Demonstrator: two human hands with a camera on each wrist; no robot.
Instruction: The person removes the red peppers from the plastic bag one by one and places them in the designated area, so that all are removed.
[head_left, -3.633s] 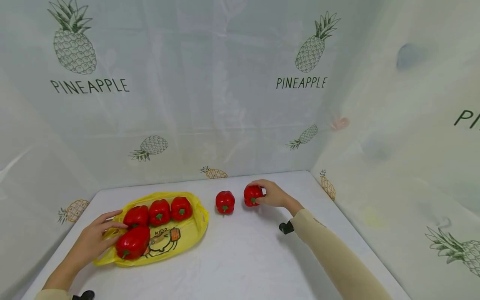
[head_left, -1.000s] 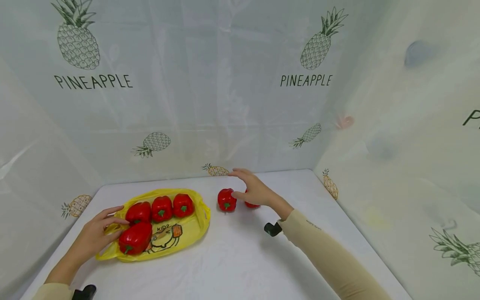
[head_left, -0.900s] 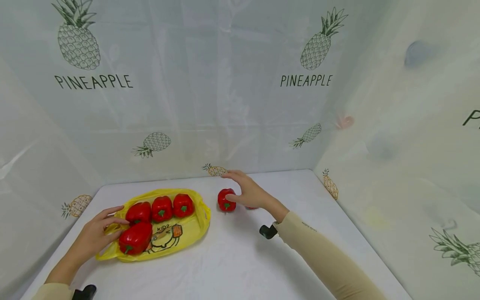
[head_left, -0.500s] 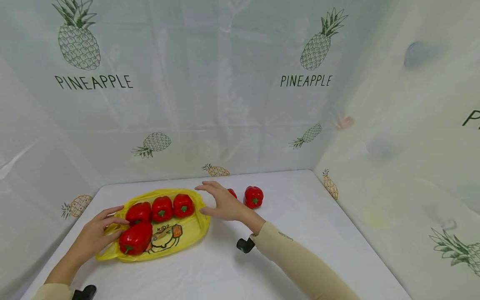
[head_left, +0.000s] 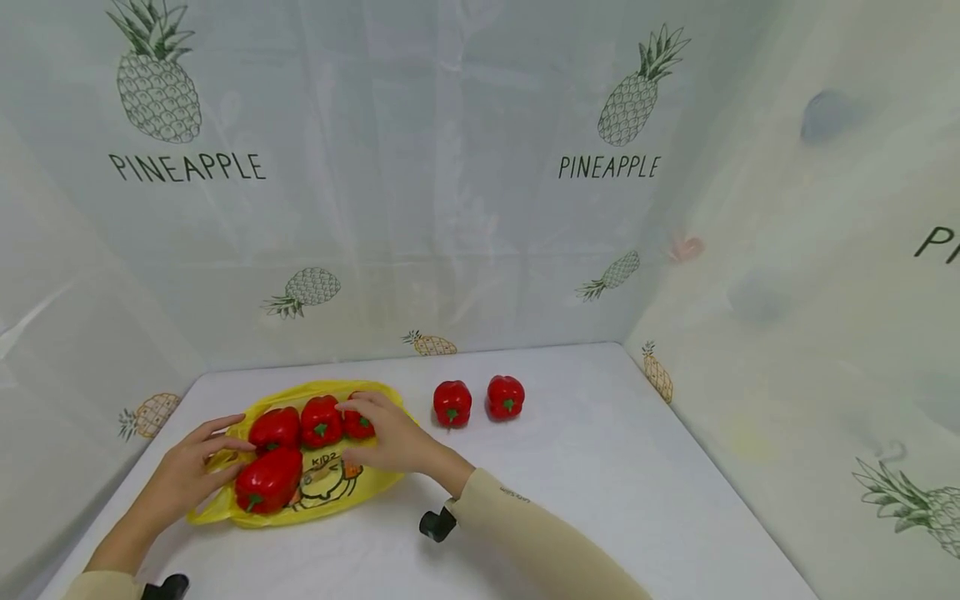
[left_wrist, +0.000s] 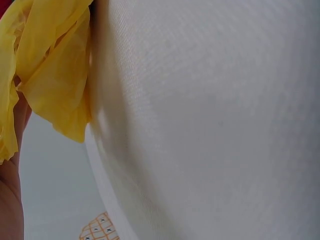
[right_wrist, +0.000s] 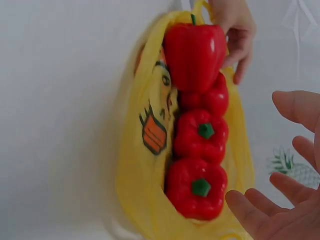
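Note:
A yellow plastic bag (head_left: 318, 389) lies spread on the left of the table with several red bell peppers in it. My left hand (head_left: 183, 471) rests at the bag's left edge, fingers spread loosely beside the largest bell pepper (head_left: 268, 482). Over the bag's right side is my right hand (head_left: 397, 437), with thumb and fingers apart and nothing gripped. It partly covers the rightmost bagged pepper (head_left: 358, 426) in the head view; the right wrist view shows that pepper's green stem (right_wrist: 201, 187). Bag folds (left_wrist: 55, 75) hide most of my left hand from its wrist camera.
Two more red bell peppers stand outside the bag on the white table, one nearer (head_left: 452, 404) to it and one farther right (head_left: 506, 397). A pineapple-printed curtain (head_left: 450, 208) rises behind the table and along its sides.
My right hand has let go of the far-right pepper and moved left, past the other loose pepper, to above the bag. Both loose peppers stand where they were. My left hand has stayed put.

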